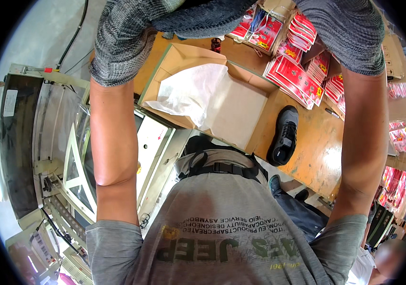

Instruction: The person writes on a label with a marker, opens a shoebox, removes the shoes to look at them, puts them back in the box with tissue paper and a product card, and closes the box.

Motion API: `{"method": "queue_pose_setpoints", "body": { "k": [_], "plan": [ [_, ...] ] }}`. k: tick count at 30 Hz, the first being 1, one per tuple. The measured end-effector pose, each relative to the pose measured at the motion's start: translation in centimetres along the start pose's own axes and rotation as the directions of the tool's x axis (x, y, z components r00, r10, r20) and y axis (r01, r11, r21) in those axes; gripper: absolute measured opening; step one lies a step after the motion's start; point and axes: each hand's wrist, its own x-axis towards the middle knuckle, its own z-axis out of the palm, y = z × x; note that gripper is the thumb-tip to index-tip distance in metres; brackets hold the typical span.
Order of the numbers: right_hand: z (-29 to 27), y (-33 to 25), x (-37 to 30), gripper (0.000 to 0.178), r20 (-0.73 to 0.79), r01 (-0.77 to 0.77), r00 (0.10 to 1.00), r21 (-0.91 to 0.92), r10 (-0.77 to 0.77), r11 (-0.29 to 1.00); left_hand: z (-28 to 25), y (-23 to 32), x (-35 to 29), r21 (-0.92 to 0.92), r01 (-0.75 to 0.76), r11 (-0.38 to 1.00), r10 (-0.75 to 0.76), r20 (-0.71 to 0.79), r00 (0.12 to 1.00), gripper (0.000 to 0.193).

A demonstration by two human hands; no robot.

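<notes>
Both my hands wear dark grey knitted gloves and are raised close at the upper edge. My left hand (122,42) is at the upper left; a dark fuzzy stretch (203,19), perhaps its gloved fingers, runs right along the edge. My right hand (345,33) is at the upper right, its fingers cut off by the edge. Whether either hand holds anything is hidden. Below and between them an open cardboard box (264,102) sits on the wooden table, with white tissue paper (188,92) inside. Right of the box lies a single black and grey shoe (284,135).
Bundles of red printed packets (298,78) lie at the table's far right, near a pen (331,113). A small dark red jar (216,45) stands behind the box. At left is a machine with a clear cover (77,137). Another person (364,266) is at lower right.
</notes>
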Motion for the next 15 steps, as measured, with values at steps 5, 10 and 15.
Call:
{"method": "queue_pose_setpoints", "body": {
  "k": [5, 10, 15],
  "plan": [
    [0.6, -0.2, -1.0, 0.030, 0.006, -0.062, 0.998, 0.071, 0.062, 0.995, 0.2, 0.0, -0.7, 0.037, -0.002, 0.999, 0.002, -0.001, 1.000, 0.103],
    [-0.1, -0.8, -1.8, 0.034, 0.024, -0.145, 0.989, 0.100, 0.144, 0.984, 1.0, -0.3, -0.5, 0.026, -0.016, 1.000, 0.015, 0.031, 0.999, 0.105],
    [0.1, -1.4, -2.9, 0.038, 0.024, -0.212, 0.977, 0.146, 0.211, 0.966, 1.7, -0.7, -0.6, 0.031, -0.011, 0.999, 0.009, 0.048, 0.999, 0.107]
  ]
}}
